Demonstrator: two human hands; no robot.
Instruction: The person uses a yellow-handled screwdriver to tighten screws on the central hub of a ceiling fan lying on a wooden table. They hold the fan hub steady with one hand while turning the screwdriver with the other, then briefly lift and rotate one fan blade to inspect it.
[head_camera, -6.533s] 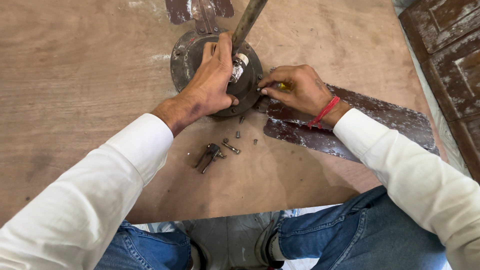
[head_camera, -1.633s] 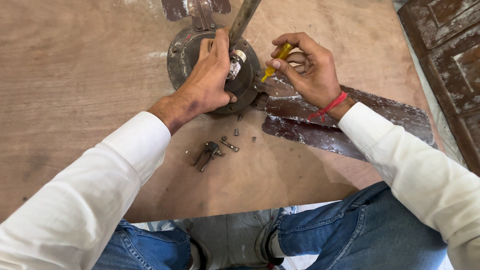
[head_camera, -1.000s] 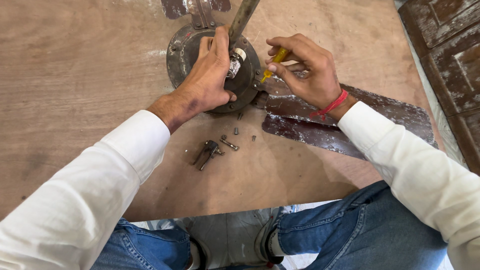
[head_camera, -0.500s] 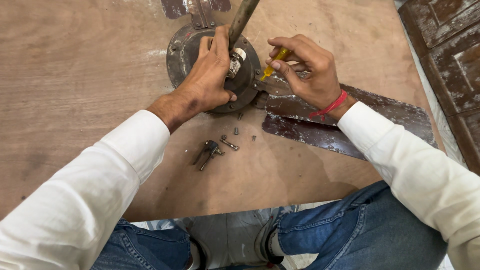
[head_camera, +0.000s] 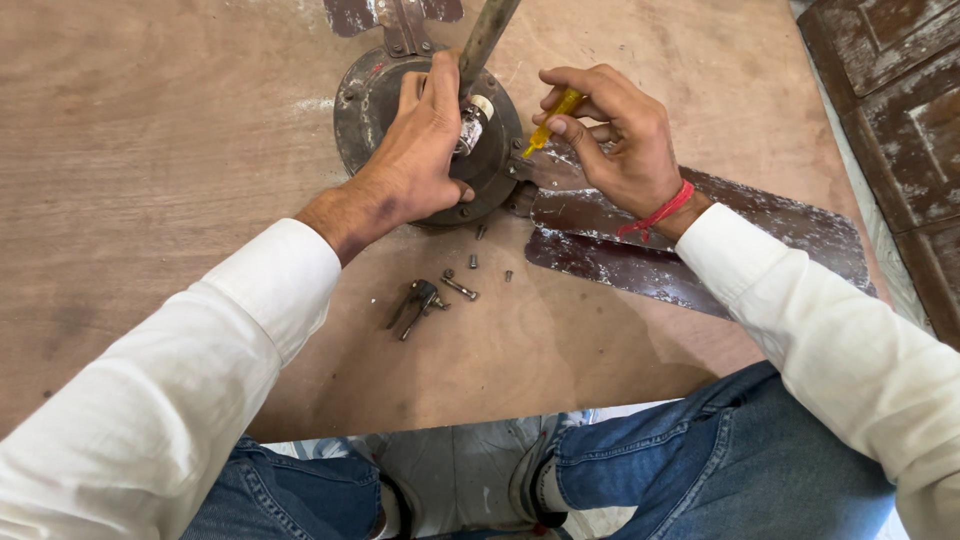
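A dark round ceiling-fan motor (head_camera: 372, 102) lies on a brown plywood board (head_camera: 150, 200), its down rod (head_camera: 487, 32) rising toward me. My left hand (head_camera: 425, 140) lies flat over the motor's top, pressing on it beside the rod. My right hand (head_camera: 610, 135) grips a yellow-handled screwdriver (head_camera: 553, 115), its tip pointing down at the motor's right edge, where a dusty fan blade (head_camera: 690, 250) joins.
Several loose screws (head_camera: 473, 262) and a small bent metal clip (head_camera: 415, 303) lie on the board in front of the motor. Another blade bracket (head_camera: 398, 18) sticks out at the top. A dark carved wooden door (head_camera: 905, 110) lies at the right. My jeans-clad knees sit below the board's edge.
Since 6.5 s ago my right hand has lifted from the motor's edge and turned the screwdriver upright. Over the last second both hands have barely moved.
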